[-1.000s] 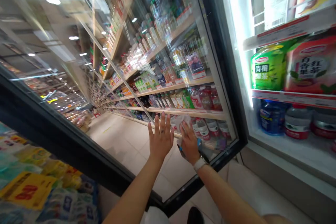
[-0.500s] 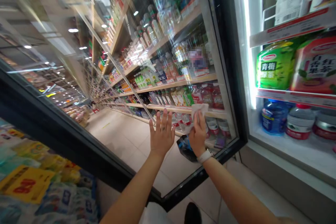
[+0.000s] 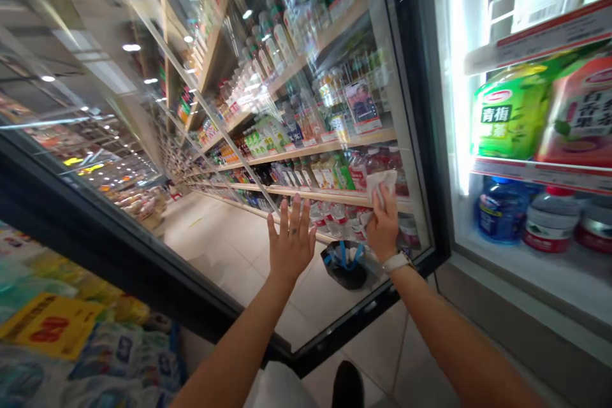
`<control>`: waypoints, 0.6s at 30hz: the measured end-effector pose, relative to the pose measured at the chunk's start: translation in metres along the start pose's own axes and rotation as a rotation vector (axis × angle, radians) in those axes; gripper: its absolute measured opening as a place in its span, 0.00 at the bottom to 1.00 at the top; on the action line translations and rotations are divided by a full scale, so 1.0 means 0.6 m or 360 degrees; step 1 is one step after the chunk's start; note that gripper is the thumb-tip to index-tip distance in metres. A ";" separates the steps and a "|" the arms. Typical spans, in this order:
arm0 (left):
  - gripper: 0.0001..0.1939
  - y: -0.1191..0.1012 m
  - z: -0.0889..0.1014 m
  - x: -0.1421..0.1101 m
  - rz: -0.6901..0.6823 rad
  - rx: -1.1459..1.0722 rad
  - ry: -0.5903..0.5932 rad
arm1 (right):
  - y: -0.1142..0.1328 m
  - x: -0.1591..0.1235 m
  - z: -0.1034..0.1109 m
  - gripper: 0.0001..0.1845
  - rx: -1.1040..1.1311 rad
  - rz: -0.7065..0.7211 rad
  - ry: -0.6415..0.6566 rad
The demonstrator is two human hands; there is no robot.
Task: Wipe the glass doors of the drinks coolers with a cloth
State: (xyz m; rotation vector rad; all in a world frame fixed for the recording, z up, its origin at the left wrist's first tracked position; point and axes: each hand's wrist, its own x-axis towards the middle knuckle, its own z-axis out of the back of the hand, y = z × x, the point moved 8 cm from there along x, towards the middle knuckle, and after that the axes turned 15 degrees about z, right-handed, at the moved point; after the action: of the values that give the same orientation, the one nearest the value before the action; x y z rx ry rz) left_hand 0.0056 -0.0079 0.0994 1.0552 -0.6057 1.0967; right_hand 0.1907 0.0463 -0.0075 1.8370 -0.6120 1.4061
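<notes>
A black-framed glass door (image 3: 268, 255) stands swung out in front of me, with shelves of bottles showing in its pane. My left hand (image 3: 291, 242) lies flat against the glass, fingers spread, holding nothing. To its right, my right hand (image 3: 383, 223) presses a pale cloth or tissue (image 3: 381, 182) on the pane, near the lower right part of the frame. A white watch (image 3: 398, 262) is on my right wrist. Between the hands, lower down, a black bag with blue straps (image 3: 345, 264) shows in the glass on the floor.
At right is a lit cooler with a green drink pack (image 3: 509, 115), a red drink pack (image 3: 578, 115) and large bottles (image 3: 549, 220). Bagged goods with a yellow price sign (image 3: 50, 325) sit at lower left. My dark shoe (image 3: 348, 382) is below the door.
My right hand has slid right along the glass with the cloth, uncovering more of the black bag. My left hand stays spread on the pane, nearly in place.
</notes>
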 end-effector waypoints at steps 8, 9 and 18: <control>0.39 0.002 -0.005 -0.002 0.0018 -0.0015 0.0049 | -0.032 -0.016 0.014 0.39 -0.0165 -0.0447 -0.0214; 0.38 0.002 -0.005 -0.002 0.0015 -0.0013 0.0048 | -0.004 -0.016 0.004 0.40 -0.0111 -0.0405 -0.0156; 0.38 0.003 -0.004 -0.001 0.0014 -0.0028 0.0035 | 0.148 -0.020 -0.049 0.34 0.0365 0.0282 0.0290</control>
State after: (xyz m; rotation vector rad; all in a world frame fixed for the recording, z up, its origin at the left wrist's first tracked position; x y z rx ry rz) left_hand 0.0036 -0.0057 0.0984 1.0251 -0.6016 1.1073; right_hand 0.1035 0.0135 0.0080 1.8366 -0.5496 1.8033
